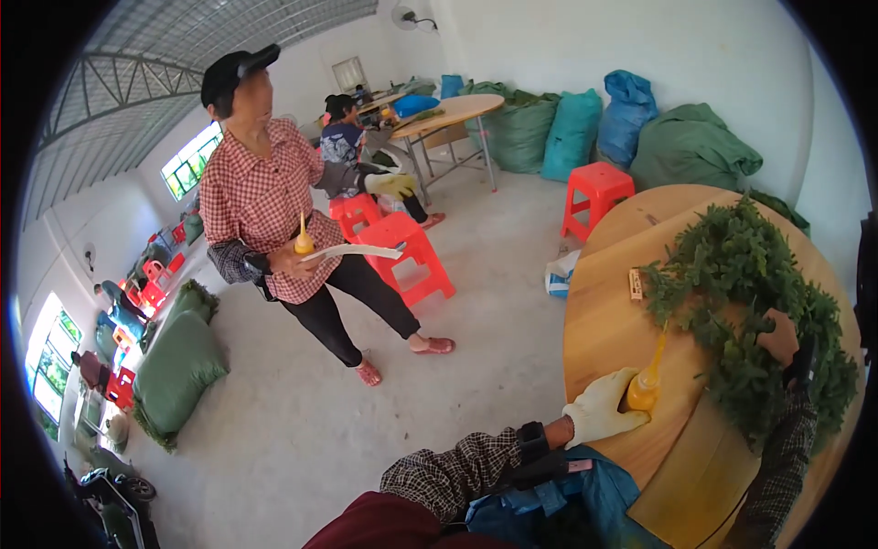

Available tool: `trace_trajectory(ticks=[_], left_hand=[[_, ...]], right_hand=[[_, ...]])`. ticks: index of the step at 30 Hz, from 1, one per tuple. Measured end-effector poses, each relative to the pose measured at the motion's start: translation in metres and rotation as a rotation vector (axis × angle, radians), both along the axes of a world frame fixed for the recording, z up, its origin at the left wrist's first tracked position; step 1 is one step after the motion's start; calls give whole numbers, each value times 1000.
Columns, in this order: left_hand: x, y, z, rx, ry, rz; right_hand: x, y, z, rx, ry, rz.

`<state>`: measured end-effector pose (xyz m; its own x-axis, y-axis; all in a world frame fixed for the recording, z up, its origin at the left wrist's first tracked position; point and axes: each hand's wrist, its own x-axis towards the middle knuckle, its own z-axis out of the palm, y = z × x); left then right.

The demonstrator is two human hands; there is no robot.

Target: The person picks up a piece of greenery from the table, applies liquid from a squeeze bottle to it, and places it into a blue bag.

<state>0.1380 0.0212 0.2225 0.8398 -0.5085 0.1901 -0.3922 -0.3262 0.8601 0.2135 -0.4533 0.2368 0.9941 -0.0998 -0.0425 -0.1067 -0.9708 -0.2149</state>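
My left hand [599,409], in a whitish work glove, is closed around a yellow squeeze bottle [643,392] with a long thin nozzle pointing up. The bottle is at the left part of a round wooden table. My right hand [779,337], bare, reaches into a heap of green artificial-looking fir sprigs [732,265] on the table's right side. Its fingers are curled closed among the sprigs; exactly which piece they grip is partly hidden. A small pale box [636,284] lies by the heap's left edge.
The round wooden table [604,274] has a brown board [686,476] at its near edge. A blue bag [585,494] hangs below. Ahead is a red stool [596,197]. A standing person [265,201] holds another yellow bottle. Stuffed sacks [695,151] line the wall.
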Motion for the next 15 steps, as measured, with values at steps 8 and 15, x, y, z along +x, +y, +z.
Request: trace_trajectory(ticks=[8, 15], left_hand=[[-2, 1, 5, 62, -24, -8], [-3, 0, -3, 82, -42, -8]], right_hand=[[-105, 35, 22, 275, -326, 8], [-162, 42, 36, 283, -472, 107]])
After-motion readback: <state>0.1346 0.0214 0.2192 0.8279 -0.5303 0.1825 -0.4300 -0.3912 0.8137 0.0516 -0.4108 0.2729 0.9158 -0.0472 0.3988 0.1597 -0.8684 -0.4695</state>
